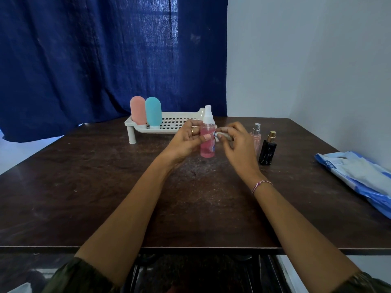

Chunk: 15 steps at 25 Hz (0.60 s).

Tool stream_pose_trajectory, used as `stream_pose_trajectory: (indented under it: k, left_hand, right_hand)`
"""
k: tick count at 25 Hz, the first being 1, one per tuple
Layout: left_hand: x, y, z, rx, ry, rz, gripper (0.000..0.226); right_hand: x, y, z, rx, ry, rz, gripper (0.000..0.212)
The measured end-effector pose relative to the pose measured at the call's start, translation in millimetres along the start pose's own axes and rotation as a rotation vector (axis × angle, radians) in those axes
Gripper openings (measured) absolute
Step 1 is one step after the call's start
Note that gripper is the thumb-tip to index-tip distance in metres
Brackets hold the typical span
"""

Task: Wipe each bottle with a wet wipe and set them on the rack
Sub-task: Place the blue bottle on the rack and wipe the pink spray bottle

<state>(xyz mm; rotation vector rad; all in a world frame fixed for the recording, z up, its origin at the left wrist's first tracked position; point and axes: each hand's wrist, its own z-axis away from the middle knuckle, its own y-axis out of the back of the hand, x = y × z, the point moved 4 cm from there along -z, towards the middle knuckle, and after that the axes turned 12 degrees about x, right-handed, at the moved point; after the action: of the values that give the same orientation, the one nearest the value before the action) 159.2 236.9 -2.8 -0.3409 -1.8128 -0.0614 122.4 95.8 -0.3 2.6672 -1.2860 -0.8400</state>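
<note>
Pink spray bottle (207, 138): standing upright above the table (105, 187), just before the rack (179, 121); left hand (186, 142) fingers closing around it; right hand (234, 142) pinching wet wipe (221, 136) against its side.

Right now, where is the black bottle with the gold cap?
The black bottle stands on the table's right side, beside a pale pink bottle, just right of the right hand.
</note>
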Motion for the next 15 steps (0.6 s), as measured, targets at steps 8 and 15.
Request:
stream_pose_trajectory:
  k: [8,15]
  left_hand:
    - [-2.1,21.9,-6.8,0.290,-0.076,-0.051,0.033]
    - [-7.7,29.2,-7.1,0.395,-0.095,-0.103,0.035]
  right_hand:
    - [2.7,-12.2,8.5,-0.266,-0.208,-0.062,0.019]
    - [-9.9,-24.9,24.8,-0.483,-0.053,-0.078,0.019]
